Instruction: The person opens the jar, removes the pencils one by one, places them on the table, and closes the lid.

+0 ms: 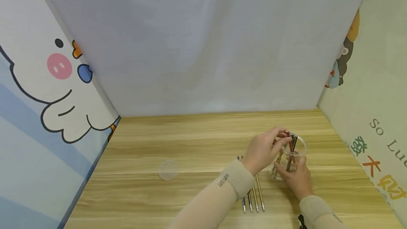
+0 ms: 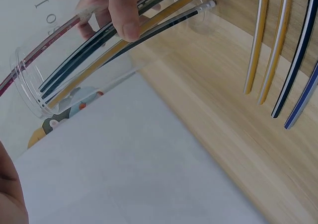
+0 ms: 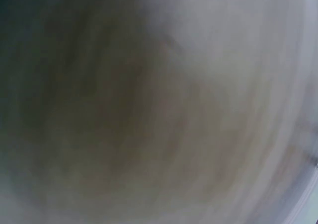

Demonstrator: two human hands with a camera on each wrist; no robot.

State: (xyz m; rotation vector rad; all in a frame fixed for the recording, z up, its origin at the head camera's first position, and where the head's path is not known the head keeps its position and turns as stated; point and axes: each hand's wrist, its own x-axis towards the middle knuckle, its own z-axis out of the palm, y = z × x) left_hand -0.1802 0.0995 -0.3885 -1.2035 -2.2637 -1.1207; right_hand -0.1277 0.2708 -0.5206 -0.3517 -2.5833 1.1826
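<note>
A clear plastic jar (image 1: pixel 306 147) stands at the right of the table, tilted a little, with several pencils inside. My right hand (image 1: pixel 298 180) holds it round its lower side, and in the left wrist view the fingers (image 2: pixel 124 15) of that hand lie along its wall. At the jar's mouth my left hand (image 1: pixel 262 151) pinches the upper end of a red pencil (image 2: pixel 52 37), whose lower part is inside the jar. Dark green pencils (image 2: pixel 82 55) and a yellow pencil (image 2: pixel 89 71) lean beside it. The right wrist view is a blur.
Several more pencils (image 1: pixel 260 195) lie side by side on the wooden table (image 1: pixel 133 193), partly beneath my left forearm. A round translucent lid (image 1: pixel 168 170) rests to their left. A pale wall (image 1: pixel 203 45) closes the back, with printed panels (image 1: pixel 365 98) at both sides.
</note>
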